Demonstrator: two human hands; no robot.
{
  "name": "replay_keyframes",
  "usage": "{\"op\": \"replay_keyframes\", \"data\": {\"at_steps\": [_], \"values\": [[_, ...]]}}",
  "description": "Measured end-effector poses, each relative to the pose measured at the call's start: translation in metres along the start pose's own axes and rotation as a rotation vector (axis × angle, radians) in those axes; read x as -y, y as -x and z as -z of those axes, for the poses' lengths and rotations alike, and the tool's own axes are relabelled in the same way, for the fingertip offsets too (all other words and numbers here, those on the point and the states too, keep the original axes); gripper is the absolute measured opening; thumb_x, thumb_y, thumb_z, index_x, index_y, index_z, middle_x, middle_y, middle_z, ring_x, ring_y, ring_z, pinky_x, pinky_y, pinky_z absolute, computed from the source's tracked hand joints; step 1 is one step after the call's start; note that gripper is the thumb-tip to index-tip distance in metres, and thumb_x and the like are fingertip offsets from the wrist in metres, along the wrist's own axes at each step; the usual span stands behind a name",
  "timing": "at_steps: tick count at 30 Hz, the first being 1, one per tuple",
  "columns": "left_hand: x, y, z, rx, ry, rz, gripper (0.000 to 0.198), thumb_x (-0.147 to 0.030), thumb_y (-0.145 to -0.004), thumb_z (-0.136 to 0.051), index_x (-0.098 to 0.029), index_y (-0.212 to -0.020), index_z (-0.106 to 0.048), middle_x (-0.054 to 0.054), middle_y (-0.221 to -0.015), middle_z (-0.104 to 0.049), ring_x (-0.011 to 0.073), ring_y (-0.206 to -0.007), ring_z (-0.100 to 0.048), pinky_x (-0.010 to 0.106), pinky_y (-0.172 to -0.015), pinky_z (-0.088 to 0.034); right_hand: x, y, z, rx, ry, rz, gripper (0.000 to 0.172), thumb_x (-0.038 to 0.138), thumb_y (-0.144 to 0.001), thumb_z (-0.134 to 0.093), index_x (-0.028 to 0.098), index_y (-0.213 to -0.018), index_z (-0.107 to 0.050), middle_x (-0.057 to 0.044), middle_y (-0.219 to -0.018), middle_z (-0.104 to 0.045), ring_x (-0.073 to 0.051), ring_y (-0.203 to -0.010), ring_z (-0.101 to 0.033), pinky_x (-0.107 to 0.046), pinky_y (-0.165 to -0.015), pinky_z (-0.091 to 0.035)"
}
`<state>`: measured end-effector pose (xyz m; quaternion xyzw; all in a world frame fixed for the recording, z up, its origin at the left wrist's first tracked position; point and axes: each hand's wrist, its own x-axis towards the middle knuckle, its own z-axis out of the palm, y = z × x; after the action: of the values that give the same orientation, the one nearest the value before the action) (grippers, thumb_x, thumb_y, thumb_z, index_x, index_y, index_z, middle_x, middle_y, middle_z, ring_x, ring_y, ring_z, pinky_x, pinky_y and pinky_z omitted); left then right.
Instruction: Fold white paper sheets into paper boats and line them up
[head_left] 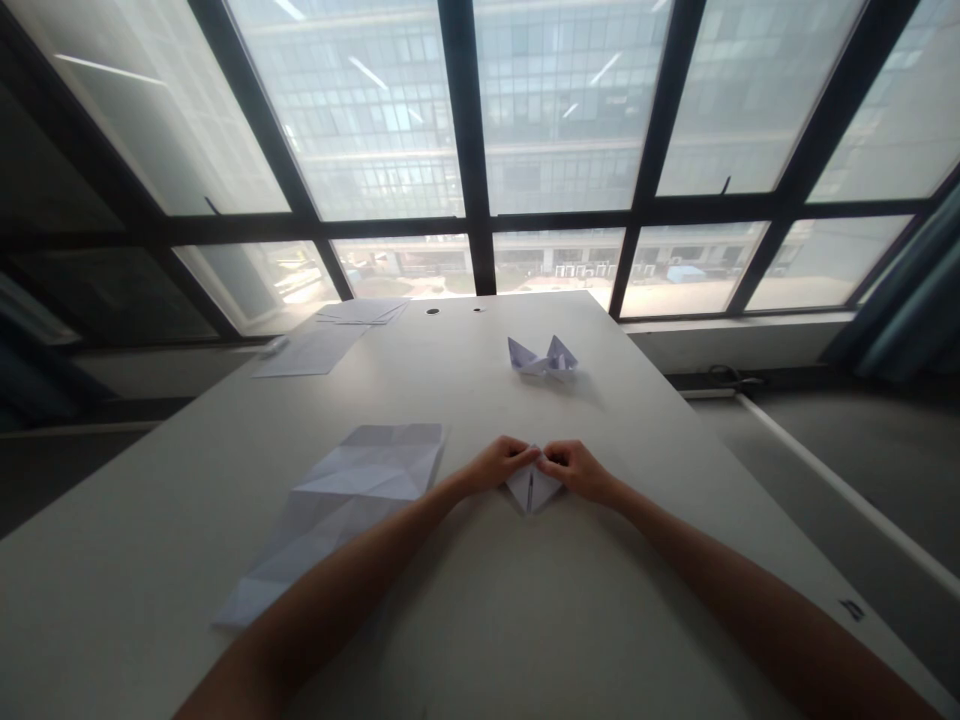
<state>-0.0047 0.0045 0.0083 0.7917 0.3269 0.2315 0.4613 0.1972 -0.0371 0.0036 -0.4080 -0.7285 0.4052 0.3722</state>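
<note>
A small folded piece of white paper [530, 488] lies on the white table between my two hands, its lower corner pointing toward me and a dark slit running down its middle. My left hand [501, 462] pinches its upper left edge. On the upper right edge, my right hand [576, 467] is closed in the same way, with the thumbs close together near the top. Beyond my hands stands a folded paper boat [543, 358] with two raised points. A creased, unfolded sheet of paper [360, 490] lies to the left, partly covered by my left forearm.
Flat sheets of paper [315, 350] lie at the table's far left, with a small pale object [275, 346] beside them. Two round holes are near the far edge of the table [465, 370]. Large windows rise behind it.
</note>
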Motion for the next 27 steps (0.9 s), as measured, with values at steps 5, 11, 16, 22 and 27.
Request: {"op": "replay_keyframes", "data": {"at_steps": [5,11,16,22,27], "values": [[-0.0006,-0.0009,0.0003,-0.05,-0.011,-0.034,0.056,-0.064,-0.085,-0.053,-0.015,-0.06,-0.049,-0.005,-0.058,-0.033,0.0086,-0.055,-0.028,0.022,-0.049,-0.021,-0.0023,-0.0019,0.0008,0.009,0.026,-0.011,0.04,0.044,-0.086,-0.051,0.019,-0.057,-0.04,0.005,-0.056,-0.032,-0.009,-0.055,-0.029,-0.024,-0.05,-0.021],[-0.0016,-0.0002,0.0032,-0.012,-0.035,-0.034,0.053,-0.061,-0.088,-0.052,-0.014,-0.063,-0.053,-0.005,-0.059,-0.034,0.009,-0.056,-0.029,0.023,-0.05,-0.022,-0.0016,-0.002,0.0011,0.022,0.045,-0.029,0.038,0.04,-0.083,-0.05,0.02,-0.054,-0.037,0.005,-0.054,-0.031,-0.009,-0.054,-0.029,-0.024,-0.049,-0.021],[-0.0045,0.0015,0.0036,-0.005,-0.057,-0.028,0.053,-0.061,-0.087,-0.052,-0.014,-0.062,-0.053,-0.005,-0.059,-0.034,0.0094,-0.057,-0.03,0.023,-0.051,-0.022,0.0003,-0.0021,0.0004,-0.006,0.021,-0.02,0.028,0.037,-0.081,-0.055,0.017,-0.061,-0.052,0.004,-0.057,-0.045,-0.01,-0.057,-0.038,-0.022,-0.053,-0.03],[-0.0046,0.0013,0.0019,0.016,-0.067,-0.041,0.054,-0.061,-0.087,-0.051,-0.014,-0.06,-0.053,-0.004,-0.057,-0.034,0.0094,-0.056,-0.03,0.022,-0.049,-0.022,-0.0023,-0.0024,0.0001,-0.011,0.02,-0.03,0.032,0.041,-0.083,-0.055,0.017,-0.063,-0.056,0.004,-0.057,-0.046,-0.011,-0.057,-0.04,-0.022,-0.052,-0.03],[-0.0038,0.0014,0.0027,0.032,-0.053,-0.032,0.054,-0.062,-0.086,-0.051,-0.013,-0.062,-0.055,-0.004,-0.058,-0.035,0.0095,-0.056,-0.031,0.022,-0.049,-0.023,-0.0003,-0.0019,0.0009,-0.008,0.028,-0.031,0.033,0.041,-0.084,-0.054,0.017,-0.061,-0.055,0.004,-0.056,-0.046,-0.011,-0.056,-0.04,-0.023,-0.052,-0.03]]}}
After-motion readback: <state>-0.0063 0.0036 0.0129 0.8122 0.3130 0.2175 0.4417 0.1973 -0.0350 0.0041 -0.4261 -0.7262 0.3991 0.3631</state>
